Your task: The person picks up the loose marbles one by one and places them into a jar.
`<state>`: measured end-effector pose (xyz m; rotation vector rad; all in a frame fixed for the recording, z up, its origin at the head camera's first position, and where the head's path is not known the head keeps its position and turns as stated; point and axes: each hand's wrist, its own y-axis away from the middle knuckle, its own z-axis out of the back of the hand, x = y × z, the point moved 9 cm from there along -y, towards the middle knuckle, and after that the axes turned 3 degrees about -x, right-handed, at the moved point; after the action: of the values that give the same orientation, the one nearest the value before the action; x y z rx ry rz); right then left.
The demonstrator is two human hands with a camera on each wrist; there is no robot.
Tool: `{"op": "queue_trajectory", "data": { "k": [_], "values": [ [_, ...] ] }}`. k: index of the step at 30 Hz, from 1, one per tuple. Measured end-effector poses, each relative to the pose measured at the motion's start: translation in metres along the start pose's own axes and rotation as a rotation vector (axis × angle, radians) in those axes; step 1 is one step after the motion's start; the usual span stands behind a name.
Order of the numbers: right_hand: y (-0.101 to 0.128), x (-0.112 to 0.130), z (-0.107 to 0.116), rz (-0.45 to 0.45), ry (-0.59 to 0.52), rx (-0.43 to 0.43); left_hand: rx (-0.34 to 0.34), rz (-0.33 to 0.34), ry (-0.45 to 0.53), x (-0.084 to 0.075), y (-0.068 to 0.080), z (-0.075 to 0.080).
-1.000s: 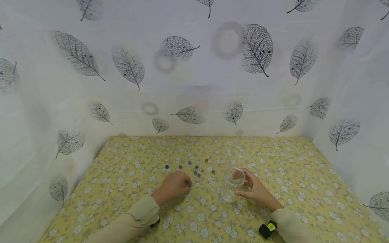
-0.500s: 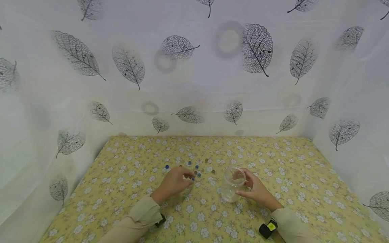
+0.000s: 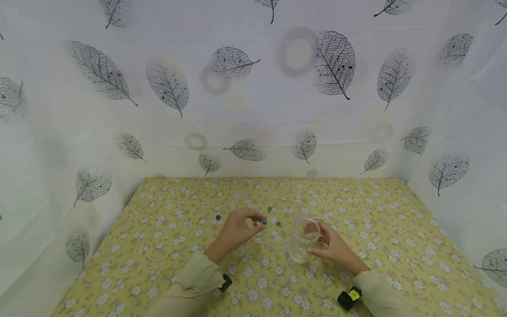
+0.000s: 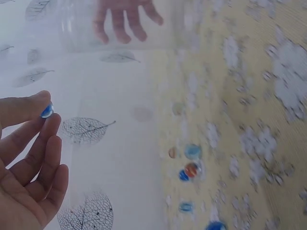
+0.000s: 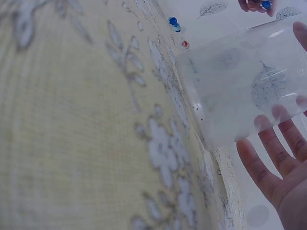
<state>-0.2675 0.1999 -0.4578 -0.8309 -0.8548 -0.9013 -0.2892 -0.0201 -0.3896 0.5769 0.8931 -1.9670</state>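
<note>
A blue glass marble [image 4: 47, 111] is pinched between the thumb and forefinger of my left hand [image 3: 236, 229], raised above the cloth. My right hand [image 3: 334, 248] curls round the side of a clear plastic jar [image 3: 299, 251], which stands upright with its open mouth up. In the right wrist view the right fingers [image 5: 268, 158] press against the jar's wall, and no marbles show inside it. Several loose marbles lie left of the jar, among them a dark blue marble [image 3: 218, 217], an orange-red marble [image 4: 191, 169] and an amber marble [image 3: 278, 223]. The left hand hides some of them in the head view.
A yellow floral cloth [image 3: 356, 211] covers the table. Behind and at both sides hangs a white curtain [image 3: 253, 101] with leaf prints. Each wrist carries a small black camera, such as the right wrist camera [image 3: 348, 299].
My left hand has risen from the cloth and moved right and away from me, bringing the blue marble nearer the jar. The right hand and jar have stayed in place.
</note>
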Motion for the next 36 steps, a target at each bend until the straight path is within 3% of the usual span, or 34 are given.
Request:
{"op": "queue_trajectory", "data": {
  "k": [14, 20, 24, 29, 36],
  "values": [
    [0.001, 0.003, -0.001, 0.042, -0.019, 0.006, -0.024, -0.01, 0.101, -0.03, -0.015, -0.013],
    [0.001, 0.0, 0.0, 0.036, -0.018, 0.004, -0.034, -0.061, 0.127, -0.044, -0.02, -0.021],
    [0.001, -0.002, 0.0, 0.02, -0.024, 0.011, -0.035, -0.083, 0.144, -0.048, -0.023, -0.029],
    [0.001, -0.001, 0.0, 0.012, -0.031, 0.024, -0.018, -0.062, 0.165, -0.049, -0.023, -0.039],
    [0.0, -0.001, 0.0, 0.019, -0.018, 0.017, -0.023, -0.108, 0.102, -0.052, -0.024, -0.048]
  ]
}}
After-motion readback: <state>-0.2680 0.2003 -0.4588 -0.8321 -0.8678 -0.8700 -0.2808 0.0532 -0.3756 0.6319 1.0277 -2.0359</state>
